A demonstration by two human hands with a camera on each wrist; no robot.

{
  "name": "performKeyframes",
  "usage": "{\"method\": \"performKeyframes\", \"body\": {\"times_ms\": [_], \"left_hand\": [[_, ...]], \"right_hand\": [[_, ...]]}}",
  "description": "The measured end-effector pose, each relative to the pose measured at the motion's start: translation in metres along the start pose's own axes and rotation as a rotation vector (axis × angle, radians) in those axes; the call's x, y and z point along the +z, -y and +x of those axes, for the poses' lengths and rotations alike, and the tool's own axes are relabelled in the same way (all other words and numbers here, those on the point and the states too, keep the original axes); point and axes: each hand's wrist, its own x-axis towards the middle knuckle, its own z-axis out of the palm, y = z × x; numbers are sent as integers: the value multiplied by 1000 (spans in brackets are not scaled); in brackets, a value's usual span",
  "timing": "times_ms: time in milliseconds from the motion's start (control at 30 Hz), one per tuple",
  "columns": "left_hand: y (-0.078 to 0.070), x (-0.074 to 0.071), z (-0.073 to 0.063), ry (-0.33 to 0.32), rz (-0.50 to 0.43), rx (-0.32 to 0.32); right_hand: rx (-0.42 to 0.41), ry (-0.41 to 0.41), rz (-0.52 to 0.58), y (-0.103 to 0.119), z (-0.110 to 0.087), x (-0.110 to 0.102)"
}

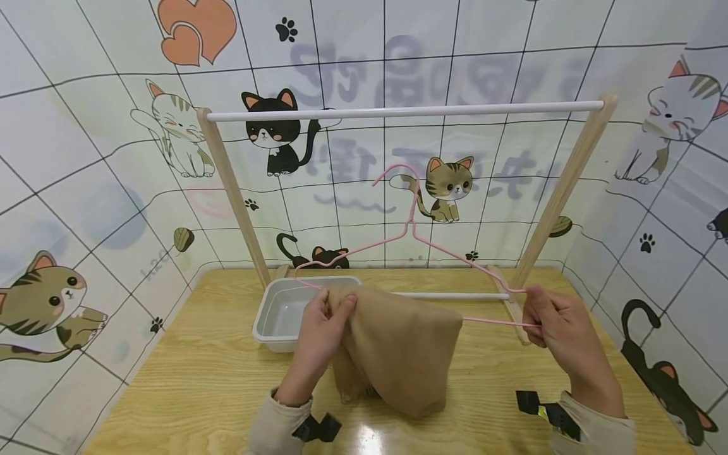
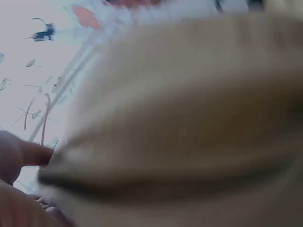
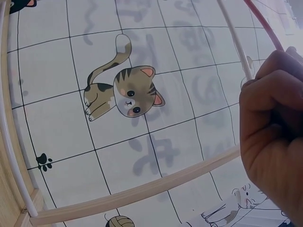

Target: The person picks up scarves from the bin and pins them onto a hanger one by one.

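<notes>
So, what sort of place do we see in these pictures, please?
Probably a staged tabletop corner, though I cannot be certain. Cat-printed wall coverings border a wood-grain table on three sides, and a hanging rack stands on it.

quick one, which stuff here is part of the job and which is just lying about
Part of the job:
- brown cloth, held by the left hand
- pink hanger, gripped by the right hand
- rack, probably; nothing hangs on its top bar

Seemingly just there:
- tub, held by neither hand
- cat-print backdrop
</notes>
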Motion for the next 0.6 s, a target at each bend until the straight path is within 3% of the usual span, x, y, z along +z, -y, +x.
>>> {"method": "performKeyframes", "body": {"times_ms": [200,367,467,600], "left_hand": [[3,-11,3,-161,512,219],[-1,-11,-1,-279,748,444],[-7,-8,-4,-268,791,610],[-16,2,-4,-122,787,813]], "right_hand": [[-9,-2,14,-1,0,0],[-27,3,7,-2,1,0],[-27,6,1,-2,1,1],[-8,2,-6,-1,1,2]]}}
